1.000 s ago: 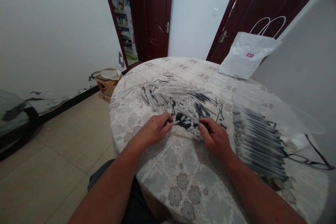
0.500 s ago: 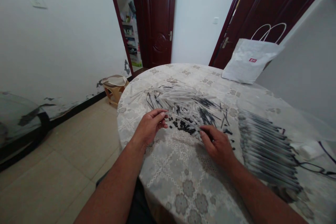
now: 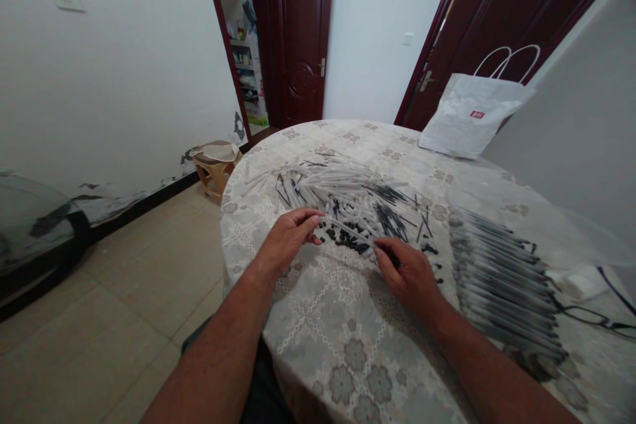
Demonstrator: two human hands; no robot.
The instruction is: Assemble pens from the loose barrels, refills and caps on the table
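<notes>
A thin whitish pen barrel point(image 3: 348, 230) stretches between my two hands above the table. At its left end the fingers of my left hand point(image 3: 291, 238) are pinched together. My right hand point(image 3: 406, 269) grips the other end between thumb and fingers. Below the barrel lie small black pen caps or plugs point(image 3: 358, 247), scattered. Just beyond them spreads a heap of whitish barrels point(image 3: 332, 177). Thin black pen refills point(image 3: 391, 221) lie in a bunch to its right. Whatever sits inside my curled right fingers is hidden.
Many pens point(image 3: 507, 281) lie side by side in a row at right, near eyeglasses point(image 3: 591, 315). A white paper bag point(image 3: 467, 116) stands at the table's back right. The round table has a patterned cloth point(image 3: 342, 331). A stool point(image 3: 214, 169) is on the floor at left.
My left hand has shifted slightly right and closed on the barrel's left end. The right hand has moved a little left, bringing the hands closer together.
</notes>
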